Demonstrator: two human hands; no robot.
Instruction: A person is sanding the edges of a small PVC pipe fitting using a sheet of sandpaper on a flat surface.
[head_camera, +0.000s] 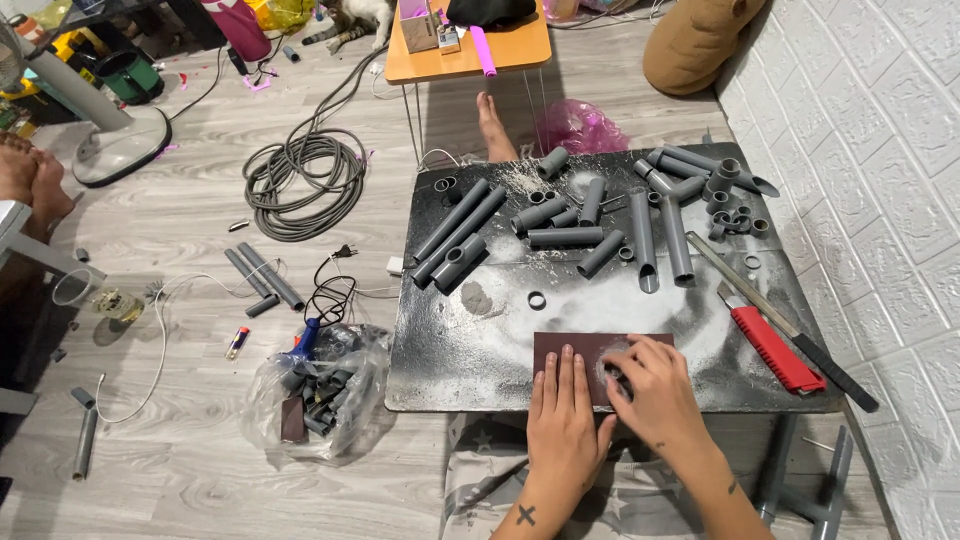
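The left hand (563, 415) is lying flat, pinning the thin, floppy sandpaper sheet (580, 350) to the bench (450, 340), while the right hand (645, 385) is curling closed and pressing a small, light, rigid grey pipe ring (617, 381) by its sides.

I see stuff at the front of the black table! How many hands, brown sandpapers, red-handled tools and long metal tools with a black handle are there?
Hands: 2 (left hand, right hand)
Brown sandpaper: 1
Red-handled tool: 1
Long metal tool with a black handle: 1
Total: 5
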